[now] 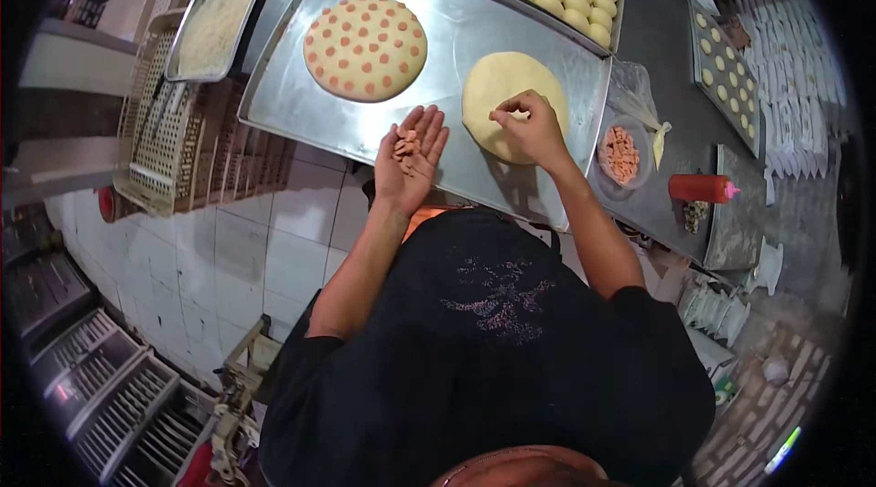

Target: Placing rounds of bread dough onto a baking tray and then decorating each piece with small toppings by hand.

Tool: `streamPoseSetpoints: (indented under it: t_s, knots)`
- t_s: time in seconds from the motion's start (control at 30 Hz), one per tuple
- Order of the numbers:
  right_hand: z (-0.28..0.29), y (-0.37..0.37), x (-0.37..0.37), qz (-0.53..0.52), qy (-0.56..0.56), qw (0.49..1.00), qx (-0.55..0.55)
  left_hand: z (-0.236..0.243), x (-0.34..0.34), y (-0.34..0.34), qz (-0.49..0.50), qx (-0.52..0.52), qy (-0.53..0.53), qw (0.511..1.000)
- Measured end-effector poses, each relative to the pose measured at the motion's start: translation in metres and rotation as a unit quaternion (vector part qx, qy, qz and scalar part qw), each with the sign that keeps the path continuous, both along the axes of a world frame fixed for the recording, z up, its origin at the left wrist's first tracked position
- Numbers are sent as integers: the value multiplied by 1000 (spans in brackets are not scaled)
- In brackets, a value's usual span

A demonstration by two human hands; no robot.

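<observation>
right fingers (526, 98) seem pinched over plain dough (491, 77).

Near the centre of the frame, the left hand (409, 163) lies palm up, bearing small pinkish-orange chunks (405, 148). Right of it, the right hand (535, 129) — fingers (522, 102) pinched together — is over a plain, pale-yellow dough round (495, 77) on a shiny rectangular metal tray (447, 26). At upper centre-left, another pale-yellow dough round (365, 47) bears flat pinkish-orange pieces.
</observation>
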State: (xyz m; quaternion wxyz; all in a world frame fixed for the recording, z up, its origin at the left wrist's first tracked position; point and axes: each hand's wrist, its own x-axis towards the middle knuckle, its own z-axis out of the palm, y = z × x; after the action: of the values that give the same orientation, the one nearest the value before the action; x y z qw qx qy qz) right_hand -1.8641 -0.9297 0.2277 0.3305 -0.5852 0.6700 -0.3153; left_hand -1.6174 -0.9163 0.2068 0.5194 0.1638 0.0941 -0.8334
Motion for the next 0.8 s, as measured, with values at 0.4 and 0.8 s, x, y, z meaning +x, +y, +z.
streamPoseSetpoints:
  t_s: [0.4,0.8]
  knots:
    - [-24,-12,2,139,198,969,-57,2,-3,62,120,7,-53,991]
    - [28,13,78,322,62,922,-207,-31,-17,60,19,-89,44,995]
